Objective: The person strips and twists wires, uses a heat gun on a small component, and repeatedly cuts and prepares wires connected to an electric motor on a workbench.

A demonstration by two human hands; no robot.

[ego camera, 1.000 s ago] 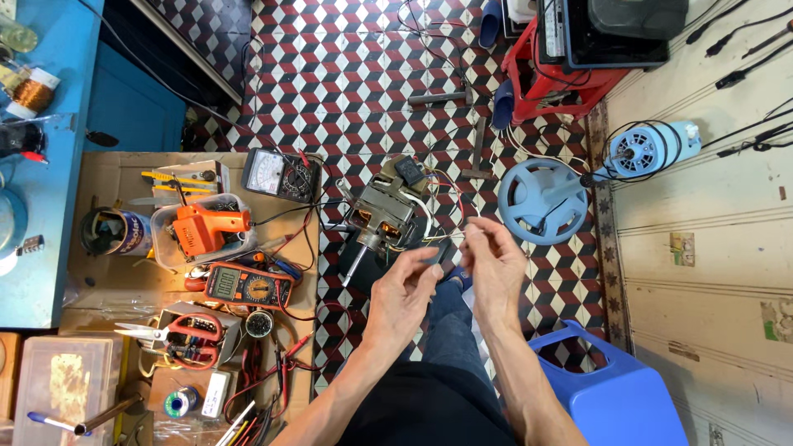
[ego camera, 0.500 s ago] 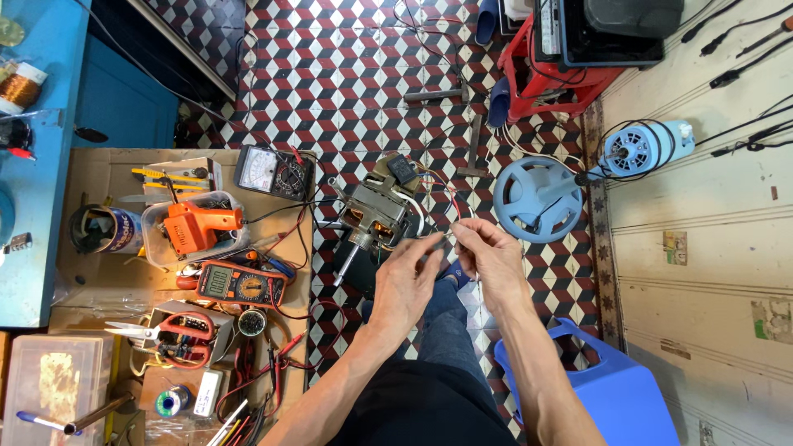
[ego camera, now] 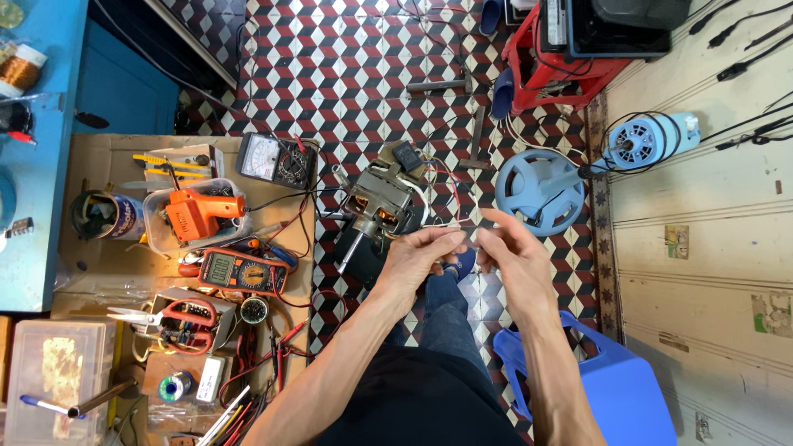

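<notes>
My left hand (ego camera: 421, 258) and my right hand (ego camera: 510, 252) are raised close together over my knees, fingertips pinched on thin wires (ego camera: 453, 192) that run from a small electric motor (ego camera: 382, 205). The motor sits on the tiled floor just beyond my left hand, its shaft pointing toward me. Red, white and dark leads loop from its top toward my fingers. What exactly lies between the fingertips is too small to make out.
A cardboard sheet (ego camera: 99, 157) at left carries an orange heat gun (ego camera: 201, 212), two multimeters (ego camera: 242, 272), scissors (ego camera: 169, 315), solder and loose tools. A blue fan part (ego camera: 538, 192), a blue motor (ego camera: 648, 140), a red stand (ego camera: 555, 62) and a blue plastic stool (ego camera: 611, 388) lie to the right.
Both hands stay pinched on the wires; the right hand has shifted slightly and the view has drifted a little.
</notes>
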